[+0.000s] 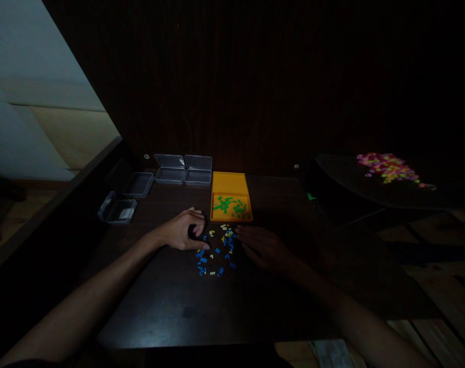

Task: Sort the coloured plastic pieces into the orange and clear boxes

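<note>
Small blue, yellow and cream building bricks (217, 251) lie scattered on the dark table between my two hands. My left hand (186, 229) rests at the pile's left side, thumb and curled fingers apart with nothing visible between them. On the right, my right hand (263, 246) lies flat in shadow with its fingers stretched out, the tips beside the blue and yellow bricks. Just beyond the pile stands an orange box (229, 182) with its lid up. Several green bricks (224, 204) lie inside it.
Clear plastic cases (171, 176) with raised lids stand at the back left, and another open case (119, 210) sits nearer the table's left edge. A heap of pink and yellow pieces (388, 167) lies on a dark surface at right. A dark panel (232, 92) closes off the back.
</note>
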Available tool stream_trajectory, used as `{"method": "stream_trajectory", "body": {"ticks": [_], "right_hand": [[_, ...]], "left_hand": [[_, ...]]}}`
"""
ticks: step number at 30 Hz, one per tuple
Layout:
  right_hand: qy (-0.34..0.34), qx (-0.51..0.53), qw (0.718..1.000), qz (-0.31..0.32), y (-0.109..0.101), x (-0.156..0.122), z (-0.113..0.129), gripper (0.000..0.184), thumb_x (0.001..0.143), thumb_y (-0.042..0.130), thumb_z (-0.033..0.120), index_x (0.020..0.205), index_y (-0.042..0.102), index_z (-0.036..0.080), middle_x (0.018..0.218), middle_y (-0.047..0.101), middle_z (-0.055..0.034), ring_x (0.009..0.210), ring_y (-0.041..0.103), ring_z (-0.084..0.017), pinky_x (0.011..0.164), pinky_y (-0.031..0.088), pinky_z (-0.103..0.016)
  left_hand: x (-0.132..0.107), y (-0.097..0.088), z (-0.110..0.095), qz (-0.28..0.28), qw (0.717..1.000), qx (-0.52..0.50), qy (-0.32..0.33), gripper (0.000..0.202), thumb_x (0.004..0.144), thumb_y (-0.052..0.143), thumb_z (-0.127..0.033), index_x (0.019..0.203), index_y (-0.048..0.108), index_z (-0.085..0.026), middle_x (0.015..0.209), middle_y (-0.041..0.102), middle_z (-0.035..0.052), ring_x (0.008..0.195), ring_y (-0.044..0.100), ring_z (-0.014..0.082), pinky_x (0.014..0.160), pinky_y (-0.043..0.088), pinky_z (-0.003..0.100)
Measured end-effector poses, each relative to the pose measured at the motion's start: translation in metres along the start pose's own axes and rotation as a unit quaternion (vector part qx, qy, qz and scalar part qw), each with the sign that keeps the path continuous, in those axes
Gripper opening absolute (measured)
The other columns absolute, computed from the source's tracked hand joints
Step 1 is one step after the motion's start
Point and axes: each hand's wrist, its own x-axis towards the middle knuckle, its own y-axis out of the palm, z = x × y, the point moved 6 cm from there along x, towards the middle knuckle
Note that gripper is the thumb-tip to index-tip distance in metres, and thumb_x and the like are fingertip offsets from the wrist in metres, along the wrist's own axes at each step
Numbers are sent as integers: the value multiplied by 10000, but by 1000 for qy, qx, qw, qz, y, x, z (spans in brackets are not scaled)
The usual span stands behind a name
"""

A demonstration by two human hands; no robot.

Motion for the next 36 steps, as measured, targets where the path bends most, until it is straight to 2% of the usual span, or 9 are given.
{"method": "stream_trajectory", "body": {"ticks": [3,6,9,12,17,23,29,34,36], "right_hand": [[6,-5,1000,-7,-3,-2,-4,425,873,525,114,1279,602,214,1212,686,-105,1112,658,-211,931,576,-391],[-8,-17,1000,-9,-4,-3,-5,412,845,532,100,1229,633,211,1145,716,-99,1068,677,-217,894,590,-397],[-13,-22,1000,-4,-4,-3,-5,438,842,525,93,1251,623,212,1137,716,-98,1040,681,-213,879,590,-395],[9,-17,999,25,0,-2,-6,486,846,525,99,1305,590,243,1197,687,-94,1066,650,-223,896,572,-428],[4,-28,998,56,3,0,-5,442,856,515,104,1262,618,244,1186,676,-102,1037,616,-237,863,559,-446],[-16,-4,1000,24,-7,2,-4,357,847,496,65,1124,664,214,1050,693,-97,933,623,-211,793,555,-393],[20,0,999,-29,-16,0,-14,370,831,505,63,1113,675,230,949,682,-78,857,592,-205,721,545,-381],[7,-14,1000,-8,-15,1,-13,322,835,509,82,1038,710,231,911,659,-74,822,598,-186,676,546,-345],[3,-16,1000,1,-14,2,-10,298,837,509,82,997,716,223,896,657,-72,822,604,-184,669,547,-331]], "left_hand": [[1,0,2,-14,1000,-12,-4,384,771,687,-479,600,516,-181,599,557,-27,644,517,127,876,381,337],[1,1,6,-33,999,-21,-18,402,841,616,-455,576,496,-177,578,537,-27,621,505,120,822,393,318],[2,1,6,-41,999,-18,-27,407,824,634,-468,574,505,-174,580,544,-27,618,506,118,823,395,325],[2,1,4,-35,999,-15,-26,409,795,661,-484,574,513,-173,584,557,-27,624,518,119,851,394,341],[4,2,3,-44,998,-14,-32,425,830,621,-485,568,509,-170,572,549,-25,605,508,113,789,390,312],[8,7,3,-47,998,22,-47,448,790,648,-535,574,512,-167,576,559,-29,615,516,119,770,367,315],[6,4,4,-34,998,-1,-46,443,805,619,-542,586,523,-169,583,546,-28,616,500,117,798,389,323],[6,3,8,-45,997,-24,-59,467,881,533,-509,567,501,-165,578,496,-34,609,488,107,804,396,307],[7,3,10,-55,996,-35,-57,475,904,505,-484,554,481,-165,558,463,-36,593,472,101,747,396,276]]}}
